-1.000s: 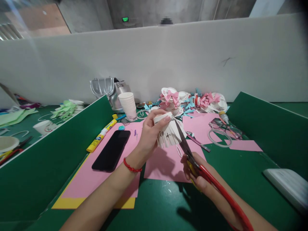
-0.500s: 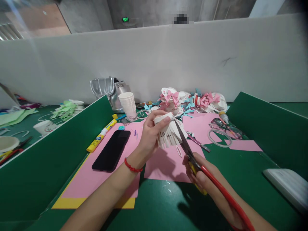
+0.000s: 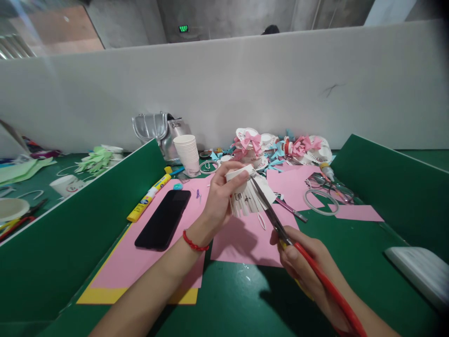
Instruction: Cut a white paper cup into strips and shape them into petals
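My left hand grips a white paper cup, its wall slit into narrow strips, above a pink sheet of paper. My right hand is wrapped around a pair of red-and-yellow-handled scissors, blades nearly together at the cup's right side. A black smartphone and a yellow glue stick lie to my left, and a stack of paper cups stands farther back

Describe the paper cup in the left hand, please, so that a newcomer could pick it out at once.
On the green table, find the pink sheet in the middle. Above it, the left hand, a red bracelet on its wrist, holds the white paper cup. Unlike the stacked paper cups farther back, its wall is slit into narrow strips.
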Demonstrator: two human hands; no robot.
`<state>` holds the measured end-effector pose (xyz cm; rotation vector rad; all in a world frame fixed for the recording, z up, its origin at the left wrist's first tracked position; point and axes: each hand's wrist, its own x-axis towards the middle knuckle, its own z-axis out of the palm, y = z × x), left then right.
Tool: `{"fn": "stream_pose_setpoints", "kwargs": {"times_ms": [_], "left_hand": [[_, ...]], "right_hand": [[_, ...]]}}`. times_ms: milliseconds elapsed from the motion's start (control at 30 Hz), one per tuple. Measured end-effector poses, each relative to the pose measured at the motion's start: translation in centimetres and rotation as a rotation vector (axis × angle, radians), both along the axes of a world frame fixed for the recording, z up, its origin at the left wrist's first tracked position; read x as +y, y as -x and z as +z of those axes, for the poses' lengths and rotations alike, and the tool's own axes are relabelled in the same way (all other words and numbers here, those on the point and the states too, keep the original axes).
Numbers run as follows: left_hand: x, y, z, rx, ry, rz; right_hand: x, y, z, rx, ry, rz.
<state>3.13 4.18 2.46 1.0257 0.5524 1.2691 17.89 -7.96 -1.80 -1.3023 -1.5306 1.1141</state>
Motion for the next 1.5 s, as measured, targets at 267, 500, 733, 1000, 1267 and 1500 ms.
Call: {"fn": "stream_pose_setpoints", "kwargs": {"times_ms": [267, 500, 733, 1000, 1267, 1500], "left_hand": [[-0.1, -0.1, 0.1, -0.002, 0.007, -0.014], [-0.1, -0.1, 0.2, 0.006, 0.022, -0.023], [0.0, 0.0, 0.1, -0.006, 0.04, -0.024], [-0.2, -0.3, -0.2, 0.089, 0.017, -0.01], [0.8, 0.6, 1.0, -0.019, 0.038, 0.125], [0.5, 0.5, 1.0, 0.002, 0.038, 0.031]], "right_hand": [[-0.1, 0.5, 0.3, 0.014, -0.014, -0.071], [-0.2, 0.5, 0.4, -0.008, -0.033, -0.105], [-0.2, 0.7, 0.3, -0.01, -0.063, -0.124], [0.0, 0.6, 0.6, -0.005, -0.011, -0.088], [-0.1, 0.1, 1.3, -0.012, 0.011, 0.086], [-0.4, 0.1, 1.5, 0.056, 0.0, 0.079]]}}
